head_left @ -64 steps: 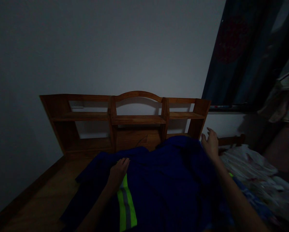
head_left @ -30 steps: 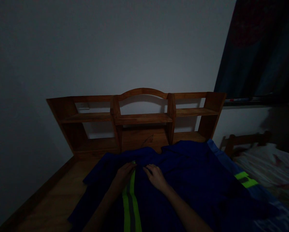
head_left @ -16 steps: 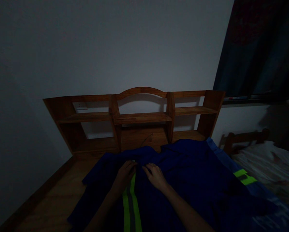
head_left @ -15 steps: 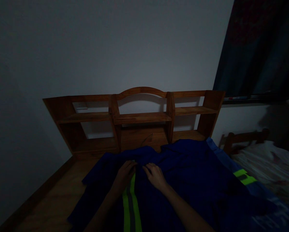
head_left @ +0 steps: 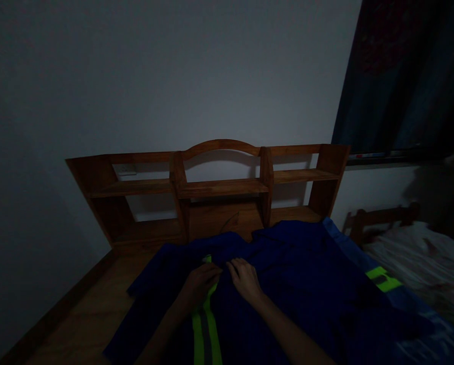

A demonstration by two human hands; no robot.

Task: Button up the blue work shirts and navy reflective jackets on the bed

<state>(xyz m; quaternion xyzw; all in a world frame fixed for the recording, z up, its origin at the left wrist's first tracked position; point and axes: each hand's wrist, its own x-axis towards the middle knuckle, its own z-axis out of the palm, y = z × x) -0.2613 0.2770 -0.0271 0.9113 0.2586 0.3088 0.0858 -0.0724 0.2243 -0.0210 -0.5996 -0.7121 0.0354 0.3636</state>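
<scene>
A dark blue work jacket (head_left: 288,274) with yellow-green reflective bands lies spread out in front of me. My left hand (head_left: 201,281) is over the long reflective strip (head_left: 198,334), its fingers closed on the cloth; the strip bends towards them. Just to the right, my right hand (head_left: 246,279) has its fingers bent down onto the jacket, the tips gathered at the fabric. A small gap separates the two hands. Dim light hides exactly what lies under the fingertips.
Beyond the jacket stands a wooden headboard (head_left: 223,188) with open shelves, against a pale wall. Bare wooden boards (head_left: 78,314) show at left. White plastic-looking wrapping (head_left: 420,253) lies at right by another wooden frame (head_left: 382,217), below a dark curtained window.
My left hand has shifted slightly right and down, pulling the strip sideways; the strip's upper end now shows above it. My right hand stays nearly in place.
</scene>
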